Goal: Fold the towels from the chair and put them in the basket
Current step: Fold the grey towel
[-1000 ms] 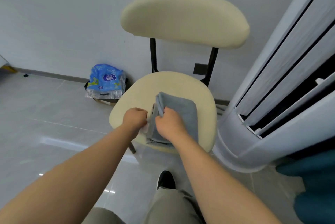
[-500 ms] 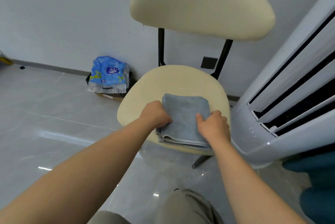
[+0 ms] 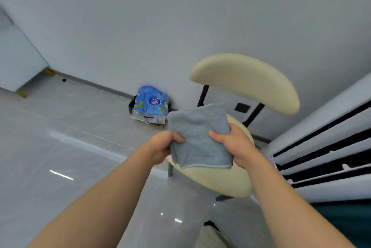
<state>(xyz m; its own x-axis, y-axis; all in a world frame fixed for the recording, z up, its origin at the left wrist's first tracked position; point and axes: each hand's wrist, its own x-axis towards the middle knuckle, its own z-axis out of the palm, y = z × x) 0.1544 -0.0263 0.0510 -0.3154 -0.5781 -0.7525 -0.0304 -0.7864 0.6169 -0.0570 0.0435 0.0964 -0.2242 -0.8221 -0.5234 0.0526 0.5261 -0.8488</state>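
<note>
Now I hold the folded grey-blue cloth towel (image 3: 198, 139) above the cream padded chair (image 3: 220, 185), left hand (image 3: 160, 147) and right hand (image 3: 236, 145) pinching its sides. Folding looks done; the basket, unseen, comes next

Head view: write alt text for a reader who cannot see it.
A folded grey-blue towel is held up in front of the cream chair, the left hand gripping its left edge, the right hand its right edge. A blue packet sits by the wall.
</note>
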